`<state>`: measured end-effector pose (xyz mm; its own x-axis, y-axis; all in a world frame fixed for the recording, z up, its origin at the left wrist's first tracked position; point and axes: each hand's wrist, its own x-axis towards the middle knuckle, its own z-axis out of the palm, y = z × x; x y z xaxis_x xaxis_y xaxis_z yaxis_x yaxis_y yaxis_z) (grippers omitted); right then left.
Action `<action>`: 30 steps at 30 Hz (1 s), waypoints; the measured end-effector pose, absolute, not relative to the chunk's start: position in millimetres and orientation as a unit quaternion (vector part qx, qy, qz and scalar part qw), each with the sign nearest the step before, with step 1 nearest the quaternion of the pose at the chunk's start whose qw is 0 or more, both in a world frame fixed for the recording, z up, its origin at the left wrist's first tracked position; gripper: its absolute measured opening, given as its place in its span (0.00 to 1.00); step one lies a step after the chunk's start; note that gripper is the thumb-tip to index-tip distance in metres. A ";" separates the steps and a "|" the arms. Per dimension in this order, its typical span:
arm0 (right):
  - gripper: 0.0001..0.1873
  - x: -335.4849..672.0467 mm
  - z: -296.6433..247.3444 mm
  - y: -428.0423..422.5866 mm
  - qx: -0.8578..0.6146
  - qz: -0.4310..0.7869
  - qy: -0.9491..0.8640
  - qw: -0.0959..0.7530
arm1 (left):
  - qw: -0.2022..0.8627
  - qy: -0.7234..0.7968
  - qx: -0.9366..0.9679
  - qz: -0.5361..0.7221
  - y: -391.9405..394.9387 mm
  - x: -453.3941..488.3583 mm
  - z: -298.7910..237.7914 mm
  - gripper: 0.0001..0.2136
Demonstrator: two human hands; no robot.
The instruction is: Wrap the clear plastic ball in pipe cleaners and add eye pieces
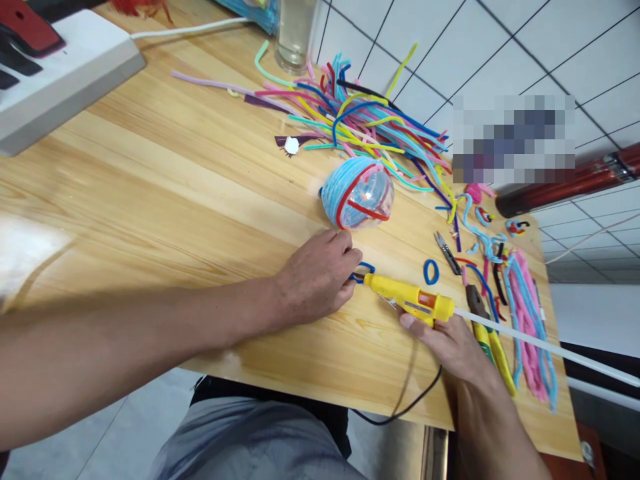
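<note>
My left hand (317,277) is closed, its fingertips pinching a small loop of blue pipe cleaner (369,268) just above the table. Wrapped around the grip of a yellow hot glue gun (400,293) is my right hand (455,347). The gun's nozzle points left and meets the blue loop. A long white glue stick (540,343) sticks out of the gun's back. Beyond my left hand lies a clear ball partly covered in light blue pipe cleaner (337,193), with red strips across it. A second blue ring (431,272) lies flat right of the nozzle.
A heap of colourful pipe cleaners (360,120) lies by the tiled wall. Small snips (447,253), pliers (483,320) and pink and blue strands (530,327) are at the right. A white power strip (75,73) and a glass (294,40) stand at the back. The gun's black cord (400,417) hangs over the front edge.
</note>
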<state>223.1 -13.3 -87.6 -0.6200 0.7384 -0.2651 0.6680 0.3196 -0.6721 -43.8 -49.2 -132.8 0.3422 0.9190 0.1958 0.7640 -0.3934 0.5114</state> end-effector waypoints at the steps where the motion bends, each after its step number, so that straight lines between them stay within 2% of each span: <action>1: 0.16 222.8 -86.9 -13.2 -0.432 0.387 -0.813 0.047 | 0.168 0.525 0.802 0.231 -49.1 -43.7 -132.4 0.05; 30: 0.15 224.6 -90.1 -12.8 -0.419 0.376 -0.826 0.031 | 0.157 0.527 0.801 0.236 -48.3 -43.5 -134.8 0.05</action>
